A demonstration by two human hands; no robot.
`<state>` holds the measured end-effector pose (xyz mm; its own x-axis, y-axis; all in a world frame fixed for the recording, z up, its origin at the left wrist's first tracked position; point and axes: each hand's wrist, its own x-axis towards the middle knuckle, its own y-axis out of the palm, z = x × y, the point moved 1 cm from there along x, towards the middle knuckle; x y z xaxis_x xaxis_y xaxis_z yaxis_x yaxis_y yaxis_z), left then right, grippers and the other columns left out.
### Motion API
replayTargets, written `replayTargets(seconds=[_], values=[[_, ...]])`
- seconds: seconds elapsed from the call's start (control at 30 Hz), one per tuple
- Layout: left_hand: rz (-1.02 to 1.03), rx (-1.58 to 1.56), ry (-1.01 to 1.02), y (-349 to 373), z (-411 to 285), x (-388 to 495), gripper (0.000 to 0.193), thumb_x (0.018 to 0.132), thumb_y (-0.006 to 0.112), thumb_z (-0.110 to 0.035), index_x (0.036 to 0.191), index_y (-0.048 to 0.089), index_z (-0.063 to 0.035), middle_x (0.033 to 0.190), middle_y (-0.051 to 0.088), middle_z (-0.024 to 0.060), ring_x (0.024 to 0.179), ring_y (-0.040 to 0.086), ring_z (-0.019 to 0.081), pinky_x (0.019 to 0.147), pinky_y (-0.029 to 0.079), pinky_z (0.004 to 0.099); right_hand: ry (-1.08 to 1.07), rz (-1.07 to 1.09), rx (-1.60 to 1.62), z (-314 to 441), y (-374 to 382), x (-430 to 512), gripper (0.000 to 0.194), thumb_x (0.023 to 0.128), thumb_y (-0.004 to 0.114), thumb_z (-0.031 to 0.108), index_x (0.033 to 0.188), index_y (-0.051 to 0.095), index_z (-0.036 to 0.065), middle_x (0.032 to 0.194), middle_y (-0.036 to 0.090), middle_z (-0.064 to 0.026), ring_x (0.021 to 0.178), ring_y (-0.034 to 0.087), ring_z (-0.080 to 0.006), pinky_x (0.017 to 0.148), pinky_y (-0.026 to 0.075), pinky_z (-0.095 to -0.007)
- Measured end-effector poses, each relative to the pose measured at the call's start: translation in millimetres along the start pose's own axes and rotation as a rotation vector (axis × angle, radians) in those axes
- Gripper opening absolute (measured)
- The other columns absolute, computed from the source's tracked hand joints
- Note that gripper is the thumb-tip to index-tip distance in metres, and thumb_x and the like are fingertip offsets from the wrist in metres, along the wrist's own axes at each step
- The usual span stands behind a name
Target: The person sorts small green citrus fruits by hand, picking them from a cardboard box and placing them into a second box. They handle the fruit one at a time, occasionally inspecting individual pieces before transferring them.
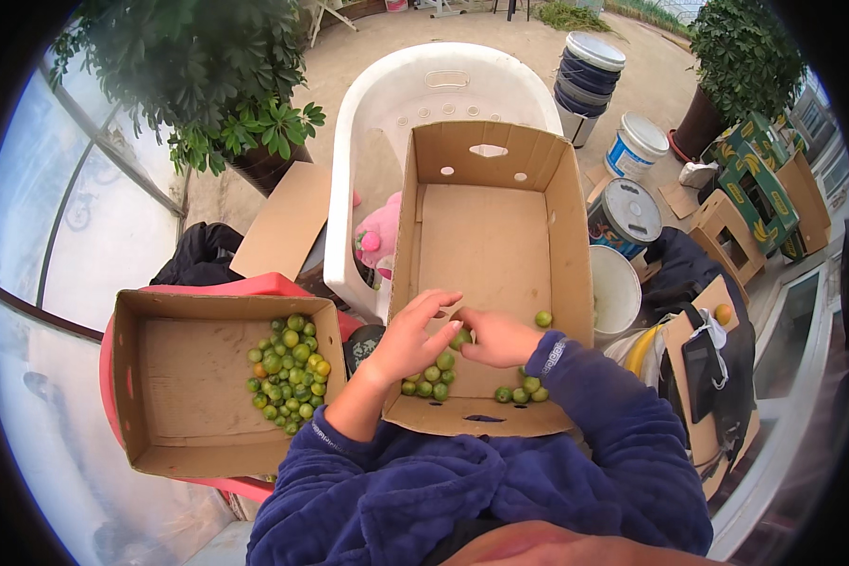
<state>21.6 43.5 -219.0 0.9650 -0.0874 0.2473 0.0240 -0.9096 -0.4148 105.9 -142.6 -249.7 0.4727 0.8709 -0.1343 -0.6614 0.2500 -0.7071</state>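
A large open cardboard box point(484, 240) stands before me, partly over a white plastic chair. Above its near end, my right hand point(499, 337) has its thumb and forefinger at a green tomato point(460, 339). My left hand point(419, 331) is beside it, fingers apart and curved, with nothing seen in it. Small green tomatoes point(440, 371) lie in the box's near left corner, and others point(530, 384) lie in its near right corner, partly behind my sleeve. One more point(543, 318) rests by the right wall. To the left, a lower cardboard box point(198, 382) holds many green and yellowish tomatoes point(290, 368) along its right side.
The left box sits on a red plastic chair point(255, 284). The white chair point(354, 106) carries a pink plush toy point(382, 237). Right of the large box stand a white bucket point(614, 289), a lidded drum point(624, 216) and stacked buckets point(588, 78). Potted plants point(184, 78) stand beyond.
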Motion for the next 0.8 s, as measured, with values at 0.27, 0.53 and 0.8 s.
replayTargets(seconds=[0.27, 0.53, 0.8], values=[[0.059, 0.067, -0.024, 4.5, -3.5, 6.9, 0.056, 0.086, 0.074, -0.002, 0.139, 0.056, -0.0056, 0.129, 0.058, 0.0131, 0.114, 0.062, 0.0259, 0.094, 0.054, 0.0334, 0.248, -0.129, 0.903, -2.6, -18.8, 7.1, 0.04, 0.104, 0.057, 0.03, 0.131, 0.052, 0.001, 0.096, 0.067, -0.0088, 0.077, 0.068, -0.0141, 0.07, 0.055, -0.0306], [0.077, 0.059, -0.117, 5.5, -2.4, 11.2, 0.053, 0.085, 0.077, -0.007, 0.135, 0.057, -0.0042, 0.122, 0.062, 0.0113, 0.102, 0.065, 0.0211, 0.086, 0.054, 0.0318, 0.176, -0.176, 0.869, 3.4, -26.6, 4.3, 0.035, 0.105, 0.054, 0.027, 0.127, 0.056, 0.0, 0.093, 0.067, -0.0077, 0.076, 0.066, -0.0126, 0.069, 0.055, -0.0287], [0.065, 0.049, -0.257, 4.1, -6.5, 10.0, 0.051, 0.084, 0.078, -0.008, 0.13, 0.055, -0.0034, 0.111, 0.068, 0.0083, 0.093, 0.065, 0.0158, 0.083, 0.053, 0.03, 0.113, -0.264, 0.89, 1.1, -28.2, 5.2, 0.028, 0.105, 0.052, 0.021, 0.117, 0.061, -0.002, 0.09, 0.067, -0.0062, 0.078, 0.064, -0.0111, 0.068, 0.055, -0.0289]])
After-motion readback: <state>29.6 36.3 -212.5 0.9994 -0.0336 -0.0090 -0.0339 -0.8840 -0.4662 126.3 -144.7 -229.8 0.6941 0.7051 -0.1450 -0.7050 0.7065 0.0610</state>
